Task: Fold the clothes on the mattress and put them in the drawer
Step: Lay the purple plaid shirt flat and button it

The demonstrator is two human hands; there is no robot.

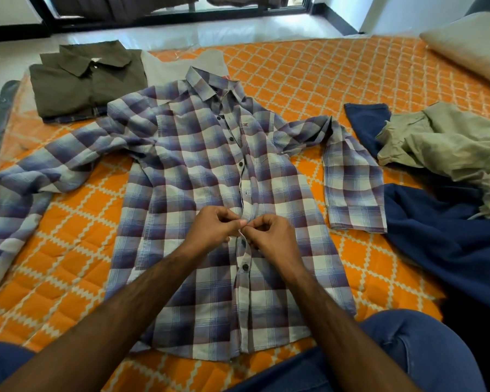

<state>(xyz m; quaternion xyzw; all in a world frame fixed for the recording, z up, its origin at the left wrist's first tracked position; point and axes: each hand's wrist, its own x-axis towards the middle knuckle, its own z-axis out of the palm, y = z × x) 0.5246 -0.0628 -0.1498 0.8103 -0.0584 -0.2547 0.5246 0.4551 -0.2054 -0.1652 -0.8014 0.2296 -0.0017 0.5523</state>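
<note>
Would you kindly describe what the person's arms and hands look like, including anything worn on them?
Both forearms are bare, with no sleeves in view. The left hand and right hand show no gloves, rings, watch or bracelet. Blue denim covers the knees at the bottom edge.

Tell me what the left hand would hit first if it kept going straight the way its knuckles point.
The left hand points rightward, so it would meet the right hand almost at once; both pinch the plaid shirt placket, fingertips seemingly touching.
</note>
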